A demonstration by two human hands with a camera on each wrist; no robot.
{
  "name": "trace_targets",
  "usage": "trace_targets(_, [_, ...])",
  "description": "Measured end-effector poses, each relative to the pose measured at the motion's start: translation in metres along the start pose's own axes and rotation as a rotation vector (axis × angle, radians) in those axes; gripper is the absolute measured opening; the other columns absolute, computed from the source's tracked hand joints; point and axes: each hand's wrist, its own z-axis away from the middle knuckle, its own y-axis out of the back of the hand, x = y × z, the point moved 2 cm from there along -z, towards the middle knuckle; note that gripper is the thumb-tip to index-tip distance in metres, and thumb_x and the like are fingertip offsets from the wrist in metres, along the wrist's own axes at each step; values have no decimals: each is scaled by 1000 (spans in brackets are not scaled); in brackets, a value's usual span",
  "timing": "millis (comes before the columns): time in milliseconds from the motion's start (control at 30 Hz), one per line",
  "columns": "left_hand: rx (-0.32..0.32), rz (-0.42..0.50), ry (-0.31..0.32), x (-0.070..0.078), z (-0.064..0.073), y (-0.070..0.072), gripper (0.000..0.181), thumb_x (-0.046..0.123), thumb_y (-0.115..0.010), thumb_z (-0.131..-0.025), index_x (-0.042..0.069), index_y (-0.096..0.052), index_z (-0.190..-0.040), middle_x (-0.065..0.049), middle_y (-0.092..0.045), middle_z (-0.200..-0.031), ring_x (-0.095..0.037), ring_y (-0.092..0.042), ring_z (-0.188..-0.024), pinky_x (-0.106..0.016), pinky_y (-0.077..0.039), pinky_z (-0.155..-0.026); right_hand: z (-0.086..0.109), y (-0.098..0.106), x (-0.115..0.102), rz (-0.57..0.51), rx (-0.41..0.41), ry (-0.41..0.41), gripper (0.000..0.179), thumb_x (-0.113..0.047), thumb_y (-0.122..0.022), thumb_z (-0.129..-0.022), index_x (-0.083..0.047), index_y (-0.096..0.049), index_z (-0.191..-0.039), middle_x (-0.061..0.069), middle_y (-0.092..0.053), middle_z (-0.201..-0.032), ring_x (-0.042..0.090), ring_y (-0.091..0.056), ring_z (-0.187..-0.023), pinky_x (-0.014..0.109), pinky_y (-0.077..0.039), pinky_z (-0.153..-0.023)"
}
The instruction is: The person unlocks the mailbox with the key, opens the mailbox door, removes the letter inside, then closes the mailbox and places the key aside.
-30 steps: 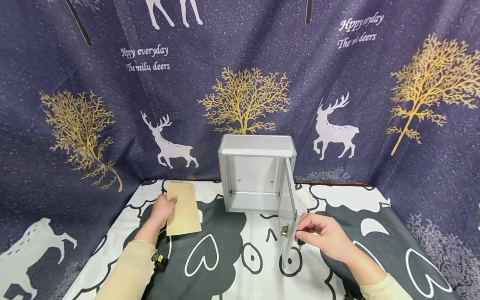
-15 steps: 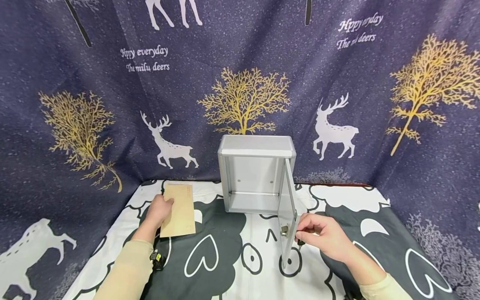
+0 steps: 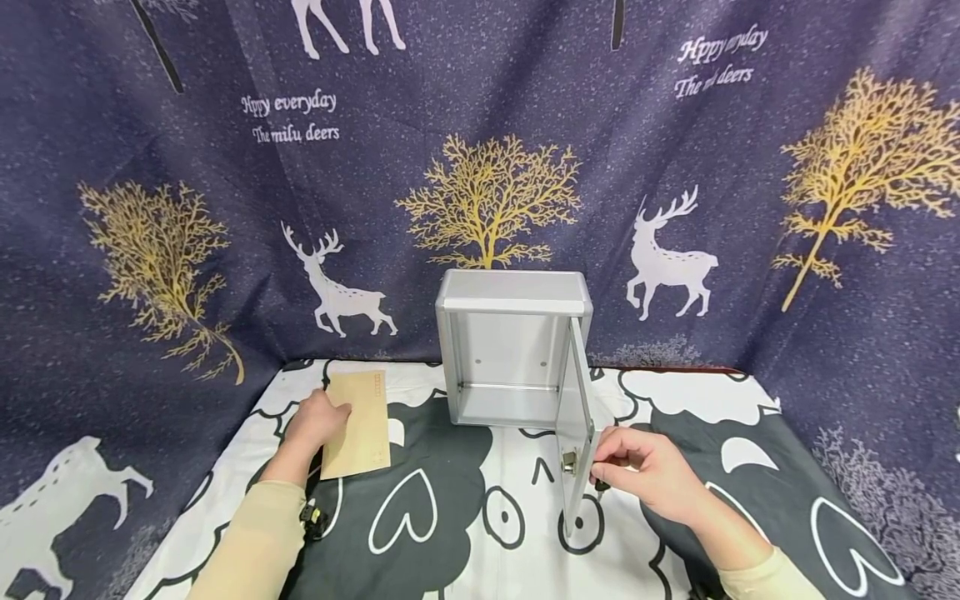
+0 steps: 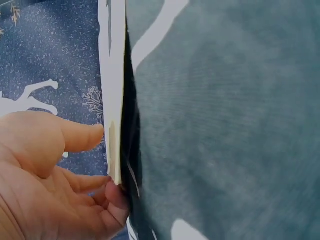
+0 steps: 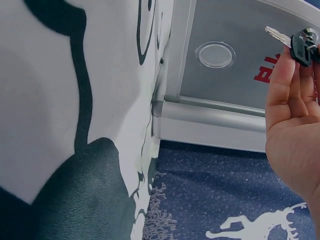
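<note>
On the left, my left hand [image 3: 317,423] holds a tan envelope [image 3: 362,429] by its left edge, thumb over the face. The left wrist view shows the envelope [image 4: 115,85] edge-on, with the fingers curled at its lower end. My right hand [image 3: 648,468] pinches a black-headed key at the outer face of the box's open door [image 3: 576,417]. In the right wrist view, a second key [image 5: 278,36] with a bare metal blade hangs out beside the black key head [image 5: 302,47] at the lock. A metal latch [image 3: 569,462] shows on the door's inner side.
The silver box [image 3: 513,292] stands at the back middle, its inside bare and its door swung toward me. A black-and-white patterned cloth [image 3: 517,558] covers the table. Behind hangs a dark blue curtain [image 3: 510,100] with deer and trees.
My left hand has drawn the envelope a little to the left and slightly nearer to me. The right hand, the key and the door have stayed still.
</note>
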Motion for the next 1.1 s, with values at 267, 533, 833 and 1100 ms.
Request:
trace_targets(267, [39, -95, -7, 15, 14, 5, 64, 29, -60, -108, -24, -51, -142, -49, -53, -132, -65, -54, -126, -69, -52, -102, 1, 0, 0, 13, 3, 5, 15, 10, -79, -96, -4, -76, -98, 8, -72, -91, 18, -61, -73, 34, -55, -61])
trace_targets(533, [58, -105, -12, 28, 26, 6, 65, 34, -59, -111, -25, -51, -138, -53, -39, -129, -69, -34, -133, -72, -47, -99, 1, 1, 3, 21, 3, 6, 11, 7, -79, -98, -4, -76, -98, 8, -72, -92, 18, -61, -73, 33, -55, -61])
trace_targets(833, [81, -16, -62, 48, 31, 6, 78, 46, -56, -114, -22, -46, -150, -53, -38, -141, -67, -34, -139, -74, -41, -109, 2, 1, 3, 8, -1, 0, 16, 10, -78, -97, -6, -77, -99, 9, -73, -93, 17, -63, -74, 33, -56, -62])
trace_targets(1100, [229, 186, -225, 62, 27, -4, 81, 56, -51, -115, -15, -50, -155, -42, -57, -140, -58, -42, -136, -69, -36, -115, 2, 1, 3, 15, 4, 3, 28, 18, -76, -94, -9, -78, -100, 10, -74, -95, 17, -63, -75, 33, -56, -62])
